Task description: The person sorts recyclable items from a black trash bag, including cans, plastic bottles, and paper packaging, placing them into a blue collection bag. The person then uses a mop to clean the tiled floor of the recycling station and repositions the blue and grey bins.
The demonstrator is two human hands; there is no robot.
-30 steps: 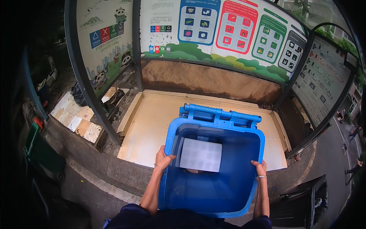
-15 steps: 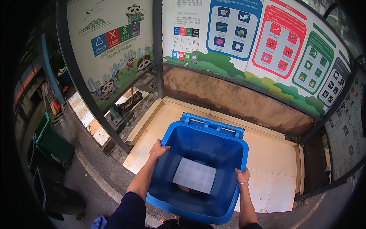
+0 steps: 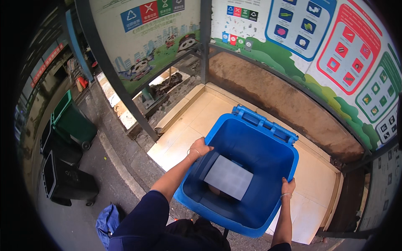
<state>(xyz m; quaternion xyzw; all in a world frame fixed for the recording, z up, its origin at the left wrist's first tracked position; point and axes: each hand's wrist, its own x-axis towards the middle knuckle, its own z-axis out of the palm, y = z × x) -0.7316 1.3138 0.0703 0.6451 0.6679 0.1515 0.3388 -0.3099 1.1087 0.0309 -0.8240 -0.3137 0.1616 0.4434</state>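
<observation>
Hands gripped opposite rims of a large open blue plastic wheeled bin [image 3: 247,175] in the head view, the only view given. The left hand [image 3: 200,147] sat at the centre of the frame, its fingers curled shut over the bin's left rim, a thin bracelet at the wrist; the right hand [image 3: 288,187] lay lower right, fingers wrapped over the right rim in the same closed hold. The bin filled the lower middle of the frame, its hinge bar and handle pointing toward the upper right, and it stood partly over the pale tiled floor [image 3: 197,121] of a shelter bay and partly over the kerb edge. A flat grey rectangular sheet [image 3: 228,178] lay inside on the bottom. Behind, across the top of the frame, ran a painted panel wall with coloured sorting pictures [image 3: 335,46], with a stained brown strip [image 3: 276,96] under it. A dark green wheeled bin [image 3: 71,119] and a black wheeled bin [image 3: 65,180] stood at the left edge on the asphalt, well apart from the blue one, and a crumpled blue cloth [image 3: 106,219] lay at lower left. By my judgement the step in hand was steering the blue bin into the tiled bay; the next move would call for keeping both grips firm, clearing the kerb lip, and squaring the hinge side toward the wall.
</observation>
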